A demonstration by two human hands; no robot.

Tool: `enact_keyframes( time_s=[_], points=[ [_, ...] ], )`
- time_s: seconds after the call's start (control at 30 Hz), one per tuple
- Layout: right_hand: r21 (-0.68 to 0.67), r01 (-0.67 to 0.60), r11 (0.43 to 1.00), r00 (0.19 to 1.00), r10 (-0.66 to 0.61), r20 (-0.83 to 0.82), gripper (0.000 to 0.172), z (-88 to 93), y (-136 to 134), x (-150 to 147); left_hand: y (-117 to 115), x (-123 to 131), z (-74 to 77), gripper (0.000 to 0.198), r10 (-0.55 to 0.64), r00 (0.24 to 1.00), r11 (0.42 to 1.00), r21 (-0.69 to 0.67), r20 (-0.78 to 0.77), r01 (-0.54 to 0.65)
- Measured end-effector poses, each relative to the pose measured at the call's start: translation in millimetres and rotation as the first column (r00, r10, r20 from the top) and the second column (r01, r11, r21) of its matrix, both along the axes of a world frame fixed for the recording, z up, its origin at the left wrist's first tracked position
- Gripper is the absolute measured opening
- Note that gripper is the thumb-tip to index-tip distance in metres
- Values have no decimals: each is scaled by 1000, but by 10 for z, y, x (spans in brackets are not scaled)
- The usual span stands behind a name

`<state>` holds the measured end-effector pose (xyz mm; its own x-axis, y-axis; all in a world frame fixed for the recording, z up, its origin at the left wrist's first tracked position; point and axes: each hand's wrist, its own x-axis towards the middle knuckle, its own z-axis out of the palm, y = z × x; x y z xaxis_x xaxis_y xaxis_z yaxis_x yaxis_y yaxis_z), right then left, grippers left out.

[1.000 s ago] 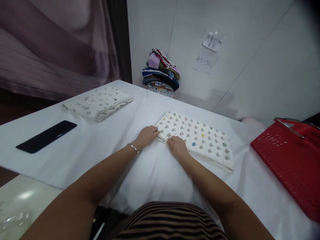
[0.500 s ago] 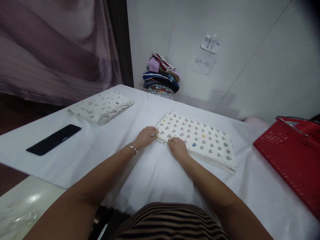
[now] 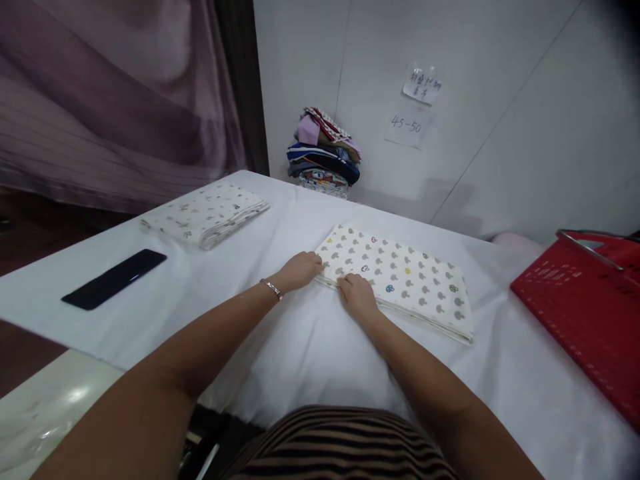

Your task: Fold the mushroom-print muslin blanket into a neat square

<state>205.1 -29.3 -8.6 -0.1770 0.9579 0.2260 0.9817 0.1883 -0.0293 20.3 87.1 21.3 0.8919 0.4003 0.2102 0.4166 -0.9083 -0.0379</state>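
A folded cream cloth (image 3: 407,280) with grey mushroom-like prints and a few coloured ones lies flat on the white-covered table (image 3: 310,340). At its left front corner, my left hand (image 3: 303,270) has its fingers closed on the edge, the fingertips partly hidden. My right hand (image 3: 358,293) grips the front edge a little further right, fingers curled over the top and thumb at the side. To the left lies a second folded cloth (image 3: 205,215), white with small dark prints; neither hand touches it.
A black phone-like slab (image 3: 115,279) lies on the table at left. On the right stands a red plastic basket (image 3: 580,320) with a metal handle. Folded clothes (image 3: 325,150) are piled beyond the far edge, against the wall with paper notes (image 3: 407,127). A mauve curtain (image 3: 115,107) hangs at left.
My left hand has shifted slightly right and up over the cloth's corner. My right hand stays on the front edge. The whole view has moved very slightly.
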Motion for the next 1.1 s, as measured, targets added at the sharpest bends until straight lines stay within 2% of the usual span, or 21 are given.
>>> enact_keyframes(
  time_s=[0.23, 0.37, 0.47, 0.6, 0.77, 0.93, 1.1],
  points=[
    [19, -8, 1000, 1000, 8, -10, 27, -15, -4, 12, 31, -22, 37, 23, -99, 990, 992, 68, -96, 106],
    [16, -2, 1000, 1000, 2, -4, 27, -7, -3, 7, 35, 7, 64, 23, -63, 986, 996, 58, -155, 73],
    [3, 7, 1000, 1000, -7, 1, 26, -2, -1, 2, 21, 8, 49, 23, -17, 995, 998, 61, -102, 23],
    [6, 7, 1000, 1000, -7, 0, 27, -9, 2, 1, -7, -71, -44, 23, 8, 999, 998, 65, -37, -6],
    [9, 7, 1000, 1000, -7, 6, 27, -18, 7, 7, -47, -175, -140, 23, 4, 998, 999, 47, -65, -1],
    [10, 7, 1000, 1000, -7, 14, 27, -23, 8, 8, -45, -178, -104, 24, -9, 999, 1000, 10, -54, 10],
    [23, 4, 1000, 1000, -5, 20, 26, -33, 7, 11, -20, -155, -64, 23, -13, 997, 999, 40, -74, 16]
  ],
)
